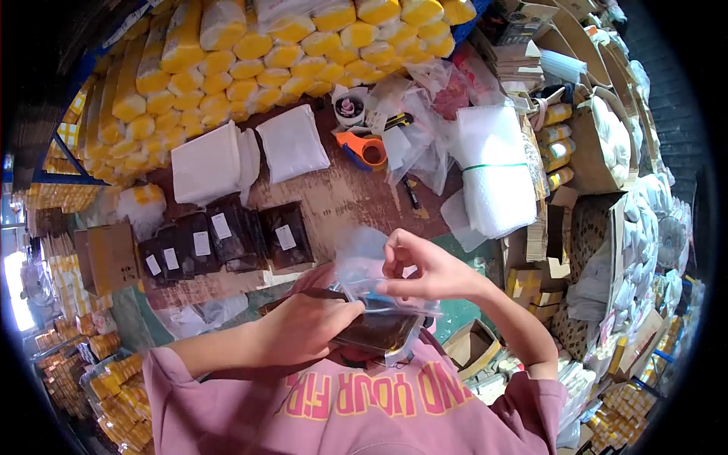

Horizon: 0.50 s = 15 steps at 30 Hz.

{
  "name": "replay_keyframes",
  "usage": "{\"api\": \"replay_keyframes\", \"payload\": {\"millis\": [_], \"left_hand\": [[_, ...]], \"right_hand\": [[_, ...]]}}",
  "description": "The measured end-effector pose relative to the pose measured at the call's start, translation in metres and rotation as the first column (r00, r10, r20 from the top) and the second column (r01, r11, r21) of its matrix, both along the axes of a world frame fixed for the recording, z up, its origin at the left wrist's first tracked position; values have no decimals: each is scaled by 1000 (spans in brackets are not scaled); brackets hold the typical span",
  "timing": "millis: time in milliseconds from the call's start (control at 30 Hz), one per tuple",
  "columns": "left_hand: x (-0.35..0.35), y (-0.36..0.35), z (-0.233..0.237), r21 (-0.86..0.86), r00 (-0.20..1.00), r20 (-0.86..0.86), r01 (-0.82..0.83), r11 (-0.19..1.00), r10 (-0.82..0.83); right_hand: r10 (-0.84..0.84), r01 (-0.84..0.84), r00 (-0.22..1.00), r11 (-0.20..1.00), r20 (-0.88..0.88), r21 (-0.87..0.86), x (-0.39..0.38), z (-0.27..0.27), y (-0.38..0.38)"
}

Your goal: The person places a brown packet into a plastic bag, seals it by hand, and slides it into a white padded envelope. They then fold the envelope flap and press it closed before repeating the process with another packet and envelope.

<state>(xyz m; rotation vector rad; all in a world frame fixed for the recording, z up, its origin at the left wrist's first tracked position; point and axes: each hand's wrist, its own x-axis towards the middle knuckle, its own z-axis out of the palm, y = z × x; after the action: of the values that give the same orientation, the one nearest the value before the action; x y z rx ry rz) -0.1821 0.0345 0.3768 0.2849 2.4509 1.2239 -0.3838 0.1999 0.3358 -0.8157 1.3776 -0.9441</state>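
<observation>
Close to my chest is a dark brown flat pack (373, 334), partly inside a clear plastic bag (362, 271). My left hand (312, 318) is closed over the pack's left side and the lower edge of the bag. On the bag's right side, the fingers of my right hand (425, 267) are curled in a pinch at the film. The bag's upper part stands up, creased and slightly blurred. Just beyond my left hand, a dark wrapped pack with a white label (285, 236) lies on the table (341, 216). My fingers hide part of the held pack.
Several labelled dark packs (199, 243) lie at the left. Behind them are white packs (293, 144) and stacked yellow-and-white bundles (265, 61). An orange tape dispenser (362, 150), a marker (411, 192) and a bubble-wrap roll (497, 174) sit to the right. An open carton (472, 349) stands below.
</observation>
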Motion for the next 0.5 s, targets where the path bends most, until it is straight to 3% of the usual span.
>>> {"api": "replay_keyframes", "payload": {"millis": [167,367,400,467,500], "left_hand": [[1,-1,-1,3,1000,2,-14,1000,14],[-7,-3,4,-6,1000,-22,10,1000,-10],[-9,-3,7,-2,1000,-19,8,1000,-8],[-12,-4,10,0,1000,-14,3,1000,-3],[-12,-3,11,11,1000,-23,-5,1000,5]], "right_hand": [[177,-168,925,984,-336,55,1,9,-10],[61,-194,760,971,-647,-137,-37,12,-24],[24,-232,698,953,-716,-195,-43,14,-27],[133,-389,656,903,-743,-182,-53,24,-34],[173,-496,563,853,-808,-164,-59,23,-36]]}}
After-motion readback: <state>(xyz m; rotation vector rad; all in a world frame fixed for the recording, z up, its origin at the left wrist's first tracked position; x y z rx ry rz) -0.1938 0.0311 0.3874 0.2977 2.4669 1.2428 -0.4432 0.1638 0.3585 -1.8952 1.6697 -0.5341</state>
